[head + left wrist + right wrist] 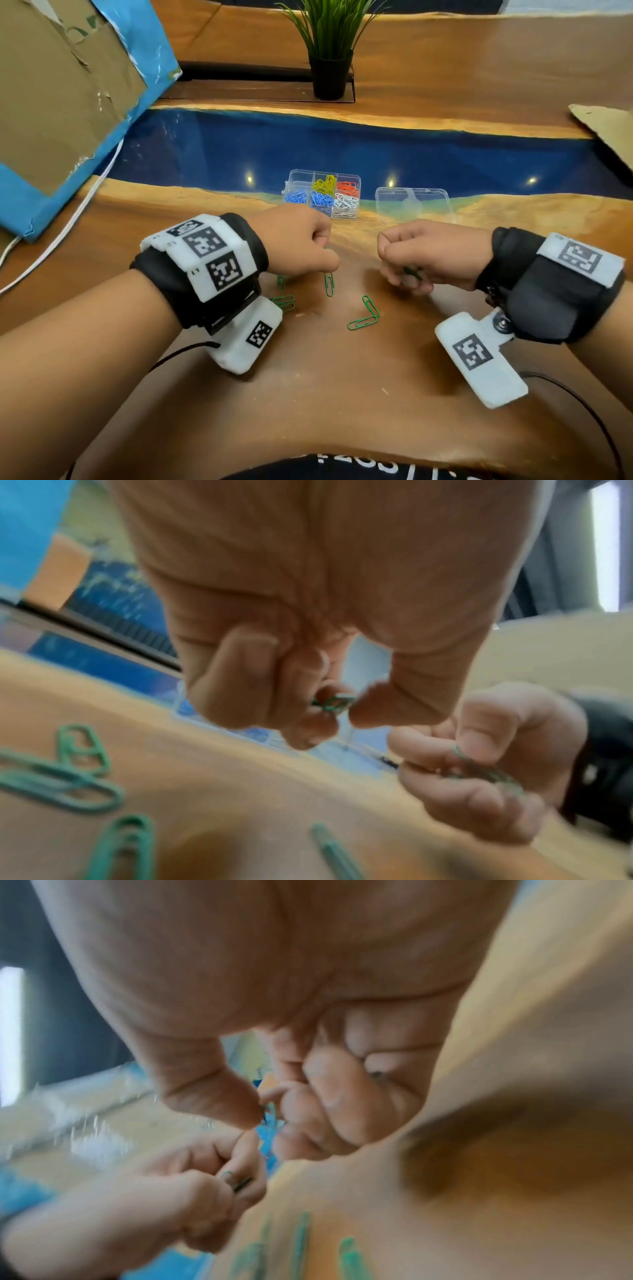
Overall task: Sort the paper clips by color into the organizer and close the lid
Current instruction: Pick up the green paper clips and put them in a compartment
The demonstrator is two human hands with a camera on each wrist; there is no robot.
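Note:
The clear organizer [358, 179] stands ahead on the table, with blue, yellow, red, white and mixed clips in its compartments; its front left one looks blue. Its clear lid [414, 205] lies flat to the right. Several green paper clips [330, 284] lie loose on the wood between my hands, and more green clips [65, 783] show under the left wrist. My left hand [308, 246] is curled and pinches green clips [334, 703] between thumb and fingers. My right hand [411, 260] is curled round a bunch of green clips [411, 272], seen also as clips [486, 775].
A potted plant [329, 51] stands at the back. A blue and brown cardboard box [61, 102] fills the left, with a white cable [68, 222] beside it. Cardboard [606, 126] lies at the right edge. A blue resin strip [308, 150] crosses the table.

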